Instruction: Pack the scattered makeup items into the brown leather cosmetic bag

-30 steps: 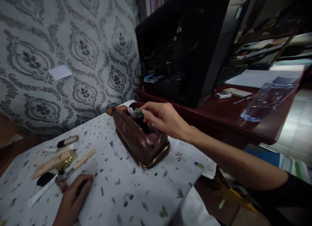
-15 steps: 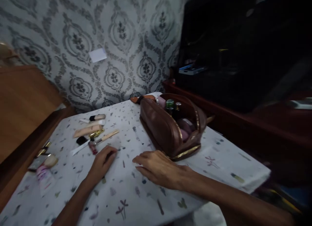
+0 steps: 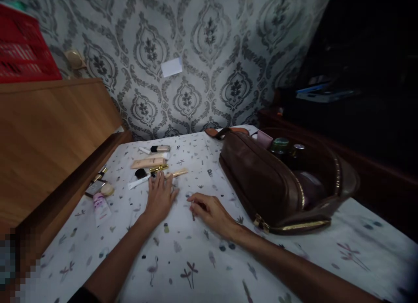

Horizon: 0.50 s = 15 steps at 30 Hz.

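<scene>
My left hand (image 3: 160,200) lies over the near edge of a cosmetics group, fingers spread and palm down. Its fingertips touch or cover a makeup brush (image 3: 180,172) with a light handle, and a dark red tube seen earlier there is hidden. Beside them are a gold tube (image 3: 158,167), a slim white tube (image 3: 139,182) and a round black item (image 3: 140,173). To the right, my right hand (image 3: 210,213) rests on the tablecloth with loosely bent fingers and nothing visible in them. A brown makeup bag (image 3: 257,172) stands unzipped beyond it, with bottles inside.
Behind the group lie a beige squeeze tube (image 3: 148,163) and a black-capped bottle (image 3: 160,149). A pink-and-white tube (image 3: 102,209) and a compact (image 3: 95,188) lie by the wooden panel (image 3: 58,124) at left. A red basket (image 3: 26,46) sits above it.
My left hand has moved forward onto the brush and nearby tubes, its fingers spreading. My right hand has drawn away from the bag, fingers more bent. The view has turned left.
</scene>
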Motion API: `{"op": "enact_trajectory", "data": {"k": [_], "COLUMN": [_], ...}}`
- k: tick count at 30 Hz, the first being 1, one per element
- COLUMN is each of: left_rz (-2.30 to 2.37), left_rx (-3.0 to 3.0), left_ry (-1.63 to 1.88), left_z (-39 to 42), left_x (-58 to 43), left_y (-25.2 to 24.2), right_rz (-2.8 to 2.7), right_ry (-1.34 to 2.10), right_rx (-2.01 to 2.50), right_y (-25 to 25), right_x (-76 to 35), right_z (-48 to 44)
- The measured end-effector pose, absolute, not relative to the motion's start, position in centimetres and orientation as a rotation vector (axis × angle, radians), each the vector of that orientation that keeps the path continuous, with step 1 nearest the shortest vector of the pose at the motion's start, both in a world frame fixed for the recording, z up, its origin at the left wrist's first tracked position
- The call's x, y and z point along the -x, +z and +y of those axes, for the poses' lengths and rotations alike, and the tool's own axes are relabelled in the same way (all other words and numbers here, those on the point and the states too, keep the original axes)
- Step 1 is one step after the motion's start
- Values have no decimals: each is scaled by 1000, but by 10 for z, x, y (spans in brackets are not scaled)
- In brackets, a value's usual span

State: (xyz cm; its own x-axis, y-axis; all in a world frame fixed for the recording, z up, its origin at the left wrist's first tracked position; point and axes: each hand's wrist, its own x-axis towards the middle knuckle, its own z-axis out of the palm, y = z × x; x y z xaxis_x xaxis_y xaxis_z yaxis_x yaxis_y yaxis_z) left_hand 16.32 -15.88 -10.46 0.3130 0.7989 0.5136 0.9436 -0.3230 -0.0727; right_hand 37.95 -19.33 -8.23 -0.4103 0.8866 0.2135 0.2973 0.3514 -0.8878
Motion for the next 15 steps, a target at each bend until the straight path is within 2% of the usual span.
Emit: {"op": "enact_trajectory", "data": {"k": [9, 15], "left_rz": [-1533, -1472], "left_rx": [2281, 2412], "left_ry": [-781, -868], "left_z": [-170, -175], "left_x": [-169, -173], "left_y": [-79, -79], "right_rz": [-1825, -1813], "right_ry": [1125, 1106], "right_rx": [1015, 1023], "right_y": [-85, -86], "right_x": [-384, -387], "right_z": [-199, -199]}}
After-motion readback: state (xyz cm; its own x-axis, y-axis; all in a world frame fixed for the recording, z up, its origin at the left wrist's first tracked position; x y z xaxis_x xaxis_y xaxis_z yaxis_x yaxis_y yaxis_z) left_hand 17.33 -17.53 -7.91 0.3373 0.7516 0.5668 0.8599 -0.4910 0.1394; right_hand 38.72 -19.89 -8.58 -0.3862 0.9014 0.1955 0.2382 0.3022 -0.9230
